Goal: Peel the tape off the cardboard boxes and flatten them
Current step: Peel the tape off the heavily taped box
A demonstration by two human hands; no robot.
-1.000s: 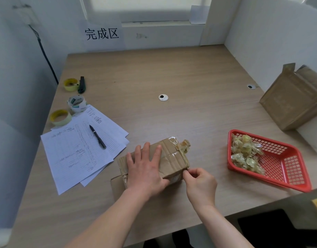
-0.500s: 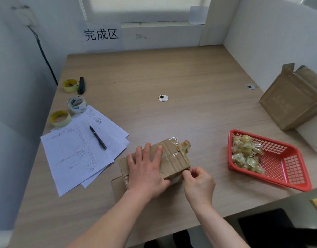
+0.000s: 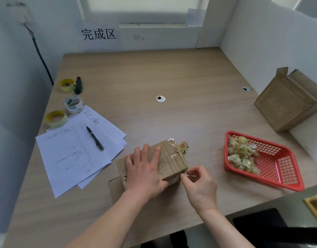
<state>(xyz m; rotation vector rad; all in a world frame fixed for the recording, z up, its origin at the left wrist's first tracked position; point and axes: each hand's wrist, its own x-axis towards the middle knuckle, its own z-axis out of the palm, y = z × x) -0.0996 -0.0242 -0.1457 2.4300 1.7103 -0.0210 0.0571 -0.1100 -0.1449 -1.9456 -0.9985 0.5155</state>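
Our left hand lies spread flat on the cardboard box; beside the box, our right hand pinches the tape at its corner

small taped cardboard box lying flat, tape seemingly part-peeled.

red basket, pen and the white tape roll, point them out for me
red basket (image 3: 286,162), head view, bare mesh floor.
pen (image 3: 95,138), head view, middle of its barrel.
white tape roll (image 3: 73,104), head view, its outer printed side.
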